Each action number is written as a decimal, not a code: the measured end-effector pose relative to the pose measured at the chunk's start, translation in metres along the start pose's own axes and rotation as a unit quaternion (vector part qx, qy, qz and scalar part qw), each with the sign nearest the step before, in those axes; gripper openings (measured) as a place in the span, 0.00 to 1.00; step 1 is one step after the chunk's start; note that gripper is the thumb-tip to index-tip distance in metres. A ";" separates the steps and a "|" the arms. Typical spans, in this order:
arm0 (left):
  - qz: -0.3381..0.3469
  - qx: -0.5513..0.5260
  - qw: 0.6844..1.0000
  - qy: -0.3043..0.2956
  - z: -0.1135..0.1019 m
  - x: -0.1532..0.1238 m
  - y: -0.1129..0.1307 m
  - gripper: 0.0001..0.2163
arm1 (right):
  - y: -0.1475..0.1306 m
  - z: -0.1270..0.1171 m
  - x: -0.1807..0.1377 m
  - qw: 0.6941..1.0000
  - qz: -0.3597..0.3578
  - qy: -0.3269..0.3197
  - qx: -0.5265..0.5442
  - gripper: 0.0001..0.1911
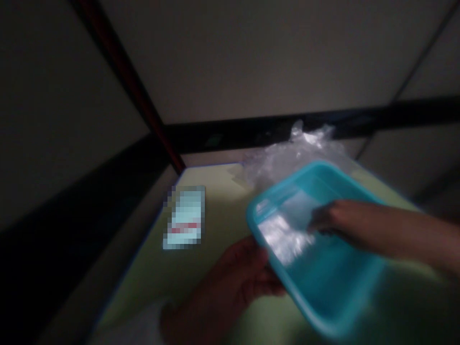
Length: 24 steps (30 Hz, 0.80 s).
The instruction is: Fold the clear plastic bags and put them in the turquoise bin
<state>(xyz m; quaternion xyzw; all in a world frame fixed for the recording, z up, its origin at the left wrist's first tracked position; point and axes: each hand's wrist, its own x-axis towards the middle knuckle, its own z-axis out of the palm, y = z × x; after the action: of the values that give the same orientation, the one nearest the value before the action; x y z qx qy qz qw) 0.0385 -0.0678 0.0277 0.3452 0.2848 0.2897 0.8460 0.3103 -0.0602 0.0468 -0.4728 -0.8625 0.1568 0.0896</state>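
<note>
Teal tray [330, 282] is seen right of ctr, set at an angle in the frame, its open top turned toward the camera; whether it is rested on the counter [219, 191] or held just above can't be told. Its near-left rim is gripped by the left hand [247, 273], lower ctr, w/ thumb laid at the edge & fingers curled under the outside. A pale sleeve [140, 321] is shown at that wrist, btm left.

Inside the tray, upper-left part, a shiny clear plastic packet [287, 239] is laid flat against the base. It is reached by the right hand [334, 218], brought in over the tray from the right edge of the pic; its fingers are bent down & bunched at the packet's right side, but blur & shadow leave it unclear whether the plastic is pinched or only touched.

Behind the tray, upper right of ctr, a crumpled clear bag [283, 163] is heaped at the counter's far end. Left of ctr, a pale rectangular item [187, 215] w/ a red stripe is set on the counter, its details pixelated. The bkgd is filled by a dim gray wall [269, 57], crossed low by a dark band [201, 138].
</note>
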 end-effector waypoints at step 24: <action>0.155 -0.102 0.980 0.069 -0.007 0.008 0.026 0.02 | -0.039 -0.041 0.015 0.895 0.037 0.431 -0.105 0.10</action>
<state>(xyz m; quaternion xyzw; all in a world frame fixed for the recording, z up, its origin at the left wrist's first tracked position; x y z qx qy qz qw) 0.0310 -0.0438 0.0410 0.2763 0.2545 0.4682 0.7998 0.2837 -0.0592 0.0994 -0.5326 -0.7323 -0.1506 0.3968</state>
